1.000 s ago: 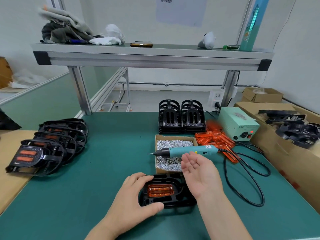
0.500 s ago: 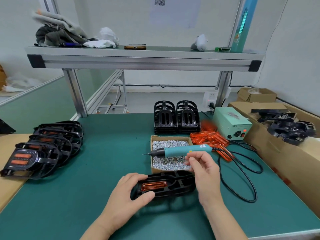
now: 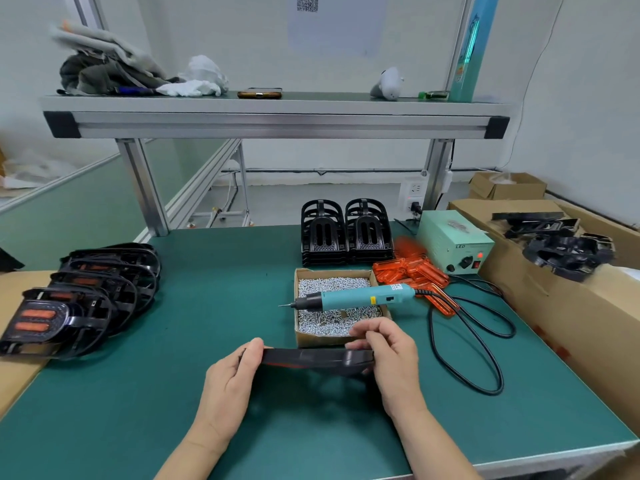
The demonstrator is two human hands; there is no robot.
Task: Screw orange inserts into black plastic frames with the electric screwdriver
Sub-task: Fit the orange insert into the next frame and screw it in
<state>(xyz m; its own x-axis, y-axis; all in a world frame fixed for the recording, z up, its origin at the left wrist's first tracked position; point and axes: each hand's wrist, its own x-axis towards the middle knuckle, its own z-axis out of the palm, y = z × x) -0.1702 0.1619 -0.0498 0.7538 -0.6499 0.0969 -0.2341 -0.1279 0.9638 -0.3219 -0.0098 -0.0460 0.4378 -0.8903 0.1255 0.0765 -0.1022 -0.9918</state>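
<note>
A black plastic frame is lifted off the green mat and seen edge-on, with a sliver of its orange insert showing underneath. My left hand grips its left end and my right hand grips its right end. The teal electric screwdriver lies across the cardboard box of screws just behind my hands, tip pointing left. Loose orange inserts are piled right of the box. Empty black frames are stacked behind it.
Finished frames with orange inserts overlap in a row at the left. A green power unit sits at the back right, its black cable looping on the mat. A cardboard box with black frames borders the right edge.
The frame went from lying flat with its insert facing up to being raised and tipped on edge. My right hand came down from above the screwdriver onto the frame's right end.
</note>
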